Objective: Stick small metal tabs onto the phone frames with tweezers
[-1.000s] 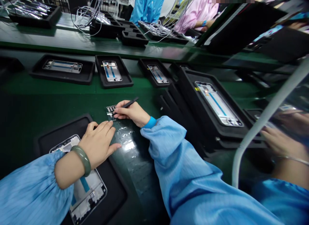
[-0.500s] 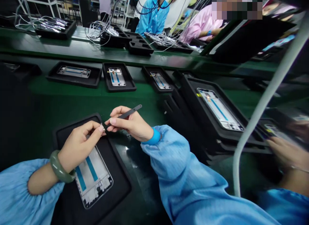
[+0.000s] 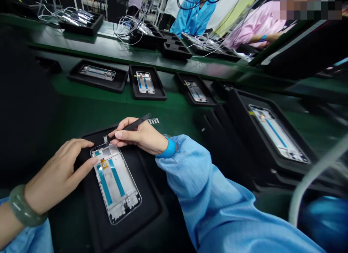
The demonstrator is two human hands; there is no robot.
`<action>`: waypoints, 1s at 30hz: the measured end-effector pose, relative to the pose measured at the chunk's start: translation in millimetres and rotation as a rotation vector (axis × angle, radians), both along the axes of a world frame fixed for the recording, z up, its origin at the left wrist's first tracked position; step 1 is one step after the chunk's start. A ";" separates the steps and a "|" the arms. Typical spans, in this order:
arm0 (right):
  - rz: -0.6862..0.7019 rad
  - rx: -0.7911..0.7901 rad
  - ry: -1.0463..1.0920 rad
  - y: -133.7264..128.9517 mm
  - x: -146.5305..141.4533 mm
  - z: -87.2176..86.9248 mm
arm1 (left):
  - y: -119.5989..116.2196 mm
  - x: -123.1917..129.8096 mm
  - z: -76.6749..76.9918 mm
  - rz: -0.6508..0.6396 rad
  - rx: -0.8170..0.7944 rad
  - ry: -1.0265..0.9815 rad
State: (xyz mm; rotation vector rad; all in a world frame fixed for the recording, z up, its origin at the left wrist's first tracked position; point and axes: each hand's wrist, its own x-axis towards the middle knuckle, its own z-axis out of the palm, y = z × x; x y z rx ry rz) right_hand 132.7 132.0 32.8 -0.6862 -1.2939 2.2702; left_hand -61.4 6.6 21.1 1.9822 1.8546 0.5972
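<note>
Green-topped workbenches (image 3: 89,46) run through this factory floor, and the bench nearest the seated worker carries a line of black trays. The landmark for everything here is the phone frame (image 3: 115,182), a silver-edged mid-frame with blue strips and a small orange patch (image 3: 103,163) on its face. It lies flat in a black tray (image 3: 152,213) directly in front of the worker, tilted slightly across the tray.

The left hand (image 3: 58,175) sits just left of the phone frame, open and relaxed with its fingers stretched out, a jade bangle (image 3: 23,206) on the wrist. Its fingertips (image 3: 92,160) reach the frame's upper left corner and seem to rest on the edge.

The right hand (image 3: 138,137) is above the top edge of the phone frame, closed in a pen-like pinch around black tweezers (image 3: 133,125). Their tips point down at that edge, beside a small pale piece (image 3: 105,139). Whether they grip anything is too small to tell. A blue wristband (image 3: 170,148) closes the light blue sleeve (image 3: 190,184) on that arm.

Beyond the phone frame, a small striped metal part (image 3: 153,121) lies on the bench. Further back sit three more trays holding frames, and to the right a larger tray holds another frame (image 3: 277,135). Past them, co-workers in a blue smock (image 3: 193,17) and a pink smock (image 3: 255,28) sit behind trays tangled with white cables (image 3: 130,30).
</note>
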 end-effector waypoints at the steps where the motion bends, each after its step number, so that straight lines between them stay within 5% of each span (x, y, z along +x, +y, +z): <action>1: -0.005 -0.021 -0.003 1.7 -4.2 -3.0 | -2.1 -3.2 -5.8 -0.016 0.026 0.035; 9: -0.028 -0.049 -0.082 -0.2 -24.2 -28.6 | -13.3 4.9 -30.5 -0.081 0.184 0.216; 30: 0.018 0.097 -0.220 -6.8 -30.6 -31.6 | -13.9 8.1 -30.2 -0.072 0.224 0.219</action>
